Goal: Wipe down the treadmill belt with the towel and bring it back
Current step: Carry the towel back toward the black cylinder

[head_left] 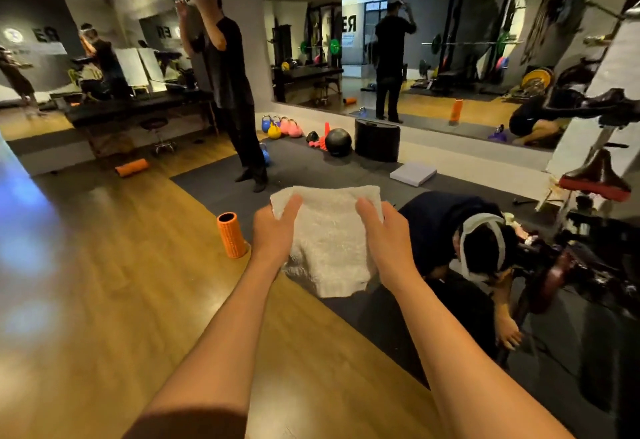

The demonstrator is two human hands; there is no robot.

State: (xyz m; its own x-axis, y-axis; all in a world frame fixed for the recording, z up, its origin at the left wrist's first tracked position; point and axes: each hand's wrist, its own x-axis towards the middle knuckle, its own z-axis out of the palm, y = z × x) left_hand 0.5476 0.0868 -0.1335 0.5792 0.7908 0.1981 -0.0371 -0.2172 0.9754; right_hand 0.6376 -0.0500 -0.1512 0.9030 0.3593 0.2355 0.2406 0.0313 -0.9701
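Both arms reached forward, the left hand (273, 230) and right hand (388, 230) held apart, each gripping an upper corner of a white towel (329, 241) (most fingers were hidden behind the cloth). The towel hung in the air between the hands, over a wooden floor (121, 265) and the edge of a dark mat (214, 185). Just left of the left hand, an orange foam roller (231, 234) stood upright. Right of the right hand, a person (450, 230) crouched beside an exercise bike (595, 175). Beyond the hands, another person (228, 74) stood.
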